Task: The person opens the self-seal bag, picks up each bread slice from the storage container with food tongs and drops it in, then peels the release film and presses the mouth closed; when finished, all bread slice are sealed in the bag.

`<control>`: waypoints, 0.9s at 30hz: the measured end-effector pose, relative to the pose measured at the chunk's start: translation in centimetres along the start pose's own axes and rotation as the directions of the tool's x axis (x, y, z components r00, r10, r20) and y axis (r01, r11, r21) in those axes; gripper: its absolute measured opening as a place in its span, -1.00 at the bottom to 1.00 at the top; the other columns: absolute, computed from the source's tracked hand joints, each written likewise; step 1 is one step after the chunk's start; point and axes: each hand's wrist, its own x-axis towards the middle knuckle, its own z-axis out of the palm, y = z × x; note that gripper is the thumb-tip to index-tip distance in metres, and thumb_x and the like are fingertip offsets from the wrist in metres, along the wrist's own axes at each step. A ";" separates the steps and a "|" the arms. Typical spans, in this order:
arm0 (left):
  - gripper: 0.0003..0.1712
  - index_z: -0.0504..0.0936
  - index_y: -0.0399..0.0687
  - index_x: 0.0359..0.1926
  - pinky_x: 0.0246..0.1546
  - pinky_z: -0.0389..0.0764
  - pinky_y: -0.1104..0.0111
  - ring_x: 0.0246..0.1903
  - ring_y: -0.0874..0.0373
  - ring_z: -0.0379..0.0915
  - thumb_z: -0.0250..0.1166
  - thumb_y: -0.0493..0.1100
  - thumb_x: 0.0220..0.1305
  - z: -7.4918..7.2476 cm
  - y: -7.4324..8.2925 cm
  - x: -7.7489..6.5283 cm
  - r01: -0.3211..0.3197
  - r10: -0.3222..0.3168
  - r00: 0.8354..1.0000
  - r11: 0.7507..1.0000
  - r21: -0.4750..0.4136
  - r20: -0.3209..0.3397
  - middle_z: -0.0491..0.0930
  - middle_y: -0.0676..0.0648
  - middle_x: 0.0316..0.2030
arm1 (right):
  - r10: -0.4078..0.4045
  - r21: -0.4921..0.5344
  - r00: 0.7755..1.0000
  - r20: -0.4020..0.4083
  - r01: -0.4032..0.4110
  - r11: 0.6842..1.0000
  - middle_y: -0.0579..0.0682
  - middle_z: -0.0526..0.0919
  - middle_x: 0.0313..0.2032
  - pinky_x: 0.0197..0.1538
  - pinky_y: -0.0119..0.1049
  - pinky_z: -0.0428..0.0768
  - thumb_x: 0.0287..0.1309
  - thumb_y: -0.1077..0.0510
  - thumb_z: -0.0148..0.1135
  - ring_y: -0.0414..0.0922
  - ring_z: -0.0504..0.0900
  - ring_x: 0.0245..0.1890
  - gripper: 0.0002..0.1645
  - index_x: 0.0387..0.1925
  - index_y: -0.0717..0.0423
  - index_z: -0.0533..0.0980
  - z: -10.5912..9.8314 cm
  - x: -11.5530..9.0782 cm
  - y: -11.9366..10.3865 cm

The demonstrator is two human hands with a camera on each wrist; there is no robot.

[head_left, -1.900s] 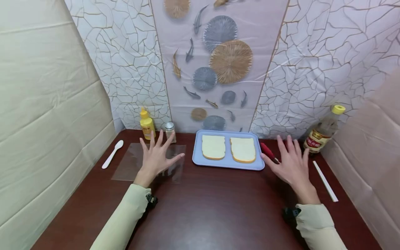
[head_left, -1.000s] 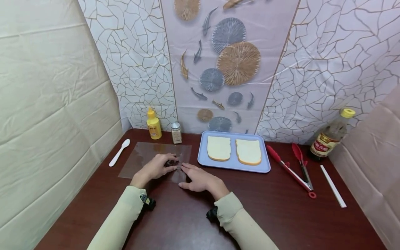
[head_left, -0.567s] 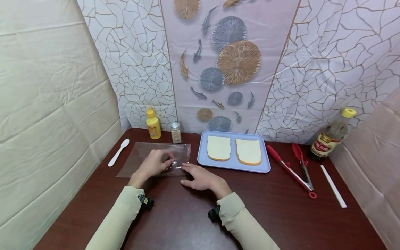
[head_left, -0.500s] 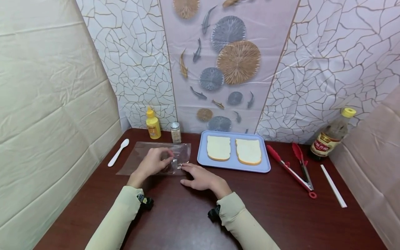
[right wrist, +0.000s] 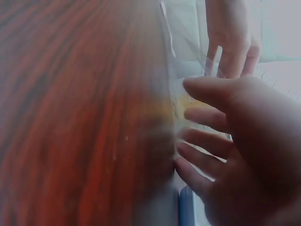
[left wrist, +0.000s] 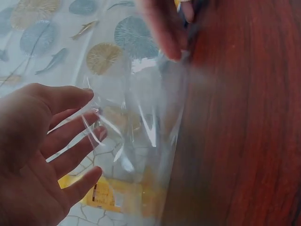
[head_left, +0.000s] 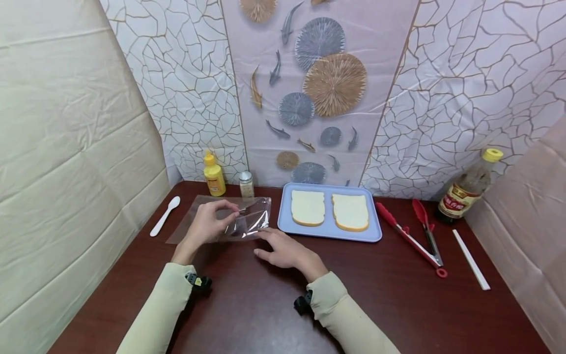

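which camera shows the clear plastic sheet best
The head view: it takes in most of the clear plastic sheet, though the left hand covers part. The left wrist view shows a glossy portion close up; the right wrist view shows only a faint, blurred part.

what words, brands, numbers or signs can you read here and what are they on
No text can be read for certain.
Dark bottle: label lettering too small and blurred.
Yellow bottle: print too small.
Shaker: any print too small.
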 end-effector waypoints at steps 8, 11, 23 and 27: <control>-0.84 0.88 0.09 -0.05 -0.22 0.77 0.06 -0.29 -0.01 0.78 0.52 -0.04 0.42 0.6 0.1 -0.1 0.023 -0.021 0.999 0.999 -0.040 0.044 0.87 -0.02 -0.06 | -0.078 -0.016 0.979 -0.190 0.076 0.997 0.04 0.65 0.36 0.50 0.00 0.53 0.62 -0.09 0.19 0.00 0.54 0.44 -0.45 0.43 0.09 0.56 -1.0 -1.2 0.3; -0.83 0.88 0.09 -0.03 -0.32 0.73 0.15 -0.40 0.06 0.72 0.50 -0.03 0.44 0.5 -0.1 -0.3 0.024 -0.023 0.999 0.999 -0.035 0.040 0.86 -0.02 -0.05 | -0.080 -0.004 0.963 -0.258 0.081 0.997 0.02 0.67 0.33 0.49 -0.02 0.54 0.60 -0.07 0.22 -0.02 0.57 0.42 -0.49 0.39 0.08 0.59 -1.8 -2.5 0.9; -0.84 0.87 0.05 -0.04 0.03 0.72 -0.06 -0.08 0.00 0.74 0.48 -0.07 0.45 1.1 -0.1 -0.3 0.027 -0.025 0.999 0.999 -0.047 0.046 0.86 -0.04 -0.07 | 0.123 0.020 0.809 -0.574 -0.137 0.990 0.20 0.77 0.17 0.19 0.16 0.70 0.42 0.16 0.42 0.18 0.71 0.17 -0.56 0.25 0.21 0.66 -7.5 -14.4 10.9; -0.87 0.87 0.05 -0.06 0.00 0.71 -0.04 -0.14 0.05 0.70 0.50 -0.09 0.43 1.0 0.2 -0.5 0.026 -0.025 0.999 0.999 -0.040 0.039 0.87 -0.01 -0.11 | 0.215 0.035 0.689 -0.692 -0.265 0.964 0.33 0.73 0.14 0.22 0.28 0.54 0.36 0.21 0.46 0.32 0.62 0.15 -0.57 0.21 0.26 0.67 -9.5 -18.7 14.6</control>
